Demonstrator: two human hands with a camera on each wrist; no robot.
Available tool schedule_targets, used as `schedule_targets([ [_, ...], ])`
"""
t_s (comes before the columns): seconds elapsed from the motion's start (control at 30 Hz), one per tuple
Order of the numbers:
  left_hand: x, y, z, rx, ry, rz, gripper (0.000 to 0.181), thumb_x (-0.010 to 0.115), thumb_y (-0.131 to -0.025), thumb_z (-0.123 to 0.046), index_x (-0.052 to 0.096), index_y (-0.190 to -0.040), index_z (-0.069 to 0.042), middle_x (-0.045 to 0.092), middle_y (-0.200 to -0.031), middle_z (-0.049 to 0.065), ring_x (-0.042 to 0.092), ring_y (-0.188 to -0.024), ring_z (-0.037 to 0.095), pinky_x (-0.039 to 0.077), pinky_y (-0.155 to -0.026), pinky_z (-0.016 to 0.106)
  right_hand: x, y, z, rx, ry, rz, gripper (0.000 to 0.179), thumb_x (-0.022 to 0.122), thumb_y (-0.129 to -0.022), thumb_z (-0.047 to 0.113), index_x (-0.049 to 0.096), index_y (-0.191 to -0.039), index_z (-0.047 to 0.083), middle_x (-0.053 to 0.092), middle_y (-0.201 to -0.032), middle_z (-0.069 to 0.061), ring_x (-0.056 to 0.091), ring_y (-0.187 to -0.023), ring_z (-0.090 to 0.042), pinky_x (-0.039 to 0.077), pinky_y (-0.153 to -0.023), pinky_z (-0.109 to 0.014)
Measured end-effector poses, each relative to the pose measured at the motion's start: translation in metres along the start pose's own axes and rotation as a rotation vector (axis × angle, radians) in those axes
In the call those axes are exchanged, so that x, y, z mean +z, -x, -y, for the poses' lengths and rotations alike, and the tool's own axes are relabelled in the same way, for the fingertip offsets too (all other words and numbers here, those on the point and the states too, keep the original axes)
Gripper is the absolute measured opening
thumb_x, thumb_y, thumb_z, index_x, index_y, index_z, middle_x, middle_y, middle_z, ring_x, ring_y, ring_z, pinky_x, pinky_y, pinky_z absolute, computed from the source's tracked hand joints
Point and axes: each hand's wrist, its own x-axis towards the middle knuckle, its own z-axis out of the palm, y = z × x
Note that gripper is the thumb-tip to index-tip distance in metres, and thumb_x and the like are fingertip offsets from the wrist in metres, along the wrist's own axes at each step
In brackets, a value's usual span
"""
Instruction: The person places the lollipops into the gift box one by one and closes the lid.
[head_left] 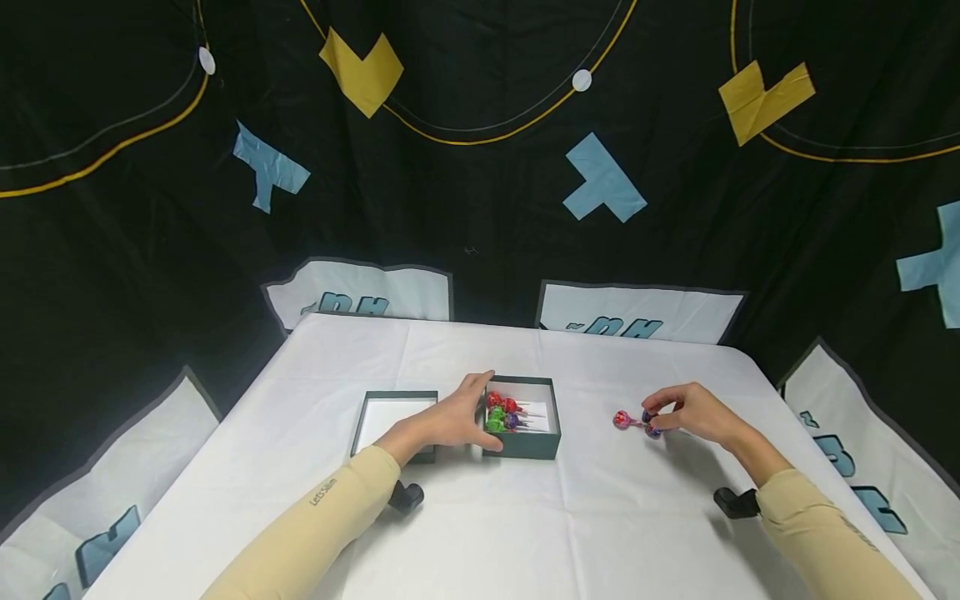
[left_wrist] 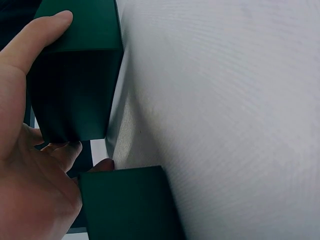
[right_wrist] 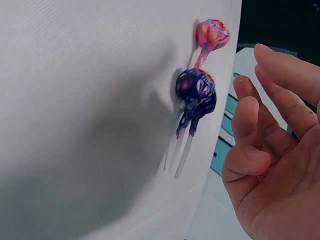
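My left hand [head_left: 453, 417] grips the left end of a dark green box [head_left: 525, 448], its thumb on the front wall and fingers at the far side. Inside the box lie red lollipops [head_left: 511, 406], green lollipops [head_left: 496, 418] and a purple lollipop [head_left: 513, 421], sticks pointing right. My right hand [head_left: 697, 411] hovers over loose lollipops on the table, fingers bent and nothing between them. In the right wrist view these are a pink lollipop [right_wrist: 212, 35] and two purple lollipops [right_wrist: 192, 85] overlapping, their white sticks side by side.
Left of the box lies a shallow green tray or lid [head_left: 401, 394] with a white inside, partly hidden by my left hand. A white cloth covers the table [head_left: 480, 533]. Behind it hangs a black curtain [head_left: 480, 208] with tape pieces.
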Motion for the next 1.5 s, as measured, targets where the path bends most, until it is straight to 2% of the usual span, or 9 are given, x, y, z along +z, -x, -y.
schedule_targets([
  [0.17,-0.001,0.002,-0.001,0.0,0.007,-0.005,0.123,0.088,-0.072,-0.046,0.011,-0.163,-0.013,0.022,-0.163,0.011,0.039,-0.144,0.029,0.037,-0.116,0.051,-0.001,0.002,-0.007,0.006,0.026,-0.003,0.031,0.078,-0.087,0.016,0.074,-0.116,0.005,0.073,-0.113,-0.013,0.05,-0.091,-0.024,0.045,-0.068,-0.029],
  [0.3,-0.001,0.002,-0.001,0.001,0.009,-0.006,0.124,0.088,-0.072,-0.046,0.01,-0.163,-0.014,0.021,-0.163,0.012,0.038,-0.144,0.029,0.037,-0.116,0.051,-0.001,0.005,-0.012,0.006,0.041,-0.006,0.03,0.077,-0.087,0.015,0.075,-0.115,0.005,0.072,-0.113,-0.014,0.051,-0.086,-0.023,0.045,-0.065,-0.028],
  [0.47,-0.001,0.003,-0.001,0.0,0.008,-0.01,0.124,0.088,-0.072,-0.047,0.01,-0.163,-0.014,0.022,-0.163,0.012,0.038,-0.145,0.029,0.037,-0.116,0.051,0.001,0.009,-0.016,-0.002,0.072,-0.02,0.028,0.077,-0.085,0.01,0.075,-0.112,0.002,0.073,-0.108,-0.013,0.05,-0.081,-0.021,0.045,-0.061,-0.027],
  [0.7,-0.001,0.002,-0.001,0.004,0.004,-0.008,0.124,0.088,-0.071,-0.047,0.01,-0.163,-0.014,0.022,-0.162,0.013,0.039,-0.144,0.03,0.037,-0.116,0.051,0.005,0.009,-0.021,-0.007,0.148,-0.04,0.023,0.077,-0.084,0.007,0.077,-0.106,0.004,0.074,-0.102,-0.009,0.051,-0.084,-0.022,0.045,-0.063,-0.028],
  [0.93,0.0,0.003,0.0,0.007,0.005,-0.007,0.125,0.088,-0.071,-0.048,0.011,-0.163,-0.015,0.022,-0.162,0.012,0.038,-0.145,0.029,0.037,-0.116,0.051,0.007,0.01,-0.023,-0.026,0.167,-0.061,0.021,0.078,-0.082,0.004,0.076,-0.104,0.005,0.071,-0.098,-0.007,0.051,-0.084,-0.022,0.043,-0.063,-0.028],
  [1.27,0.0,0.002,0.0,0.007,0.016,-0.003,0.125,0.088,-0.071,-0.047,0.01,-0.163,-0.013,0.022,-0.162,0.013,0.038,-0.145,0.03,0.037,-0.116,0.052,0.006,0.01,-0.028,-0.006,0.208,-0.075,0.025,0.075,-0.082,0.003,0.076,-0.107,0.002,0.071,-0.103,-0.013,0.05,-0.08,-0.021,0.043,-0.063,-0.03],
  [1.37,0.0,0.0,0.001,0.003,0.009,0.001,0.125,0.088,-0.072,-0.047,0.009,-0.163,-0.014,0.021,-0.163,0.012,0.038,-0.145,0.029,0.037,-0.116,0.051,0.006,0.01,-0.029,-0.003,0.243,-0.076,0.025,0.075,-0.082,0.003,0.076,-0.106,0.001,0.072,-0.105,-0.015,0.054,-0.083,-0.022,0.045,-0.066,-0.033],
  [1.5,0.0,-0.001,0.002,0.003,-0.003,0.001,0.126,0.088,-0.072,-0.048,0.009,-0.163,-0.014,0.021,-0.163,0.011,0.039,-0.144,0.028,0.038,-0.116,0.051,0.005,0.009,-0.028,-0.005,0.273,-0.068,0.024,0.076,-0.082,0.003,0.077,-0.105,0.001,0.073,-0.107,-0.016,0.061,-0.097,-0.03,0.052,-0.079,-0.045],
])
